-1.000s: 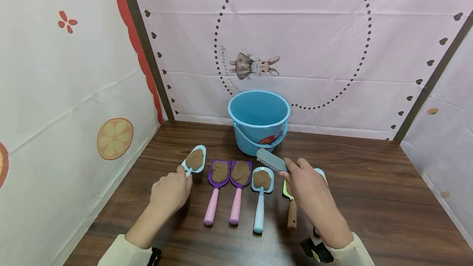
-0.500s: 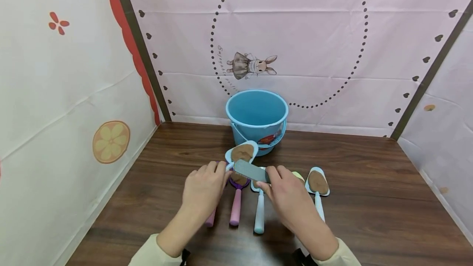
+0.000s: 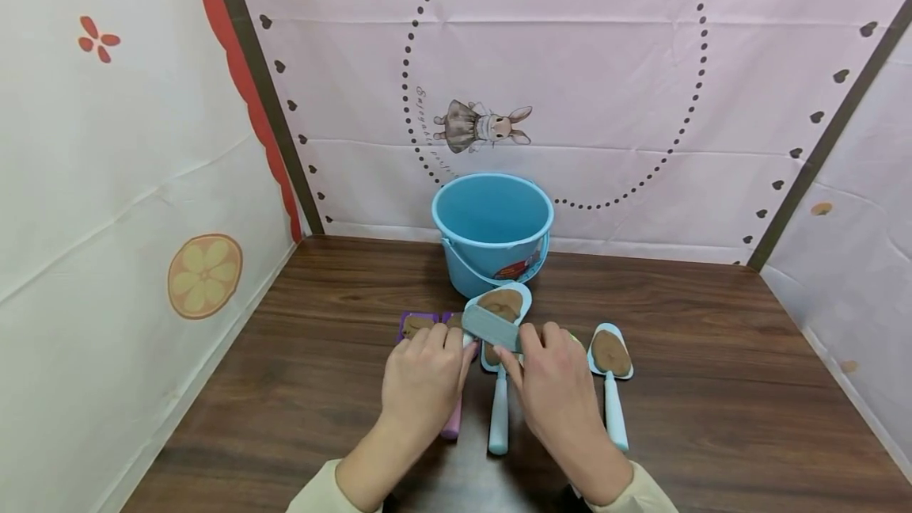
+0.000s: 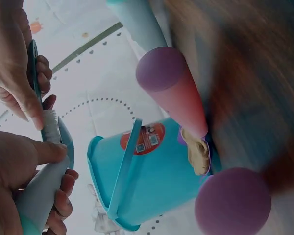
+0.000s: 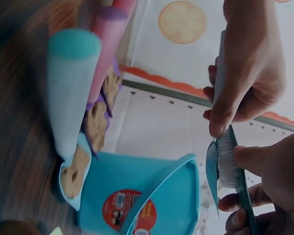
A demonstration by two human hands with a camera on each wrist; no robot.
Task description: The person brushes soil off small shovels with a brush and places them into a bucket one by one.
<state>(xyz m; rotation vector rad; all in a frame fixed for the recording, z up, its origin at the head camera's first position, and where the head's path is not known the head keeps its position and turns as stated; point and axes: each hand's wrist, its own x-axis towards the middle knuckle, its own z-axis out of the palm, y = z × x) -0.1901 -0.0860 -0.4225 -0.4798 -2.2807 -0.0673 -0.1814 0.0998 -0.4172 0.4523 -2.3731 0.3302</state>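
My left hand (image 3: 425,377) grips the handle of a light blue toy shovel (image 3: 526,297), whose blade carries a smooth brown clay-like lump (image 3: 502,303). In the left wrist view the thumb lies along the shovel's pale handle (image 4: 41,196). My right hand (image 3: 559,378) holds a grey-green brush (image 3: 492,327) by one end, tilted over that blade. Pale bristles (image 5: 228,161) face the shovel in the right wrist view and look to touch it near the handle's neck. Part of the blade is covered by the brush.
Behind the hands stands a blue bucket (image 3: 477,271) with its handle down. Two purple shovels (image 3: 419,323) with pink handles, a light blue shovel (image 3: 499,418) and another light blue one (image 3: 610,351) lie in a row on the wooden table (image 3: 712,370). A green shovel (image 3: 575,340) is mostly hidden.
My left hand has carried its shovel rightward from the left of the row to in front of the bucket. The right hand has moved the brush left and down onto it.
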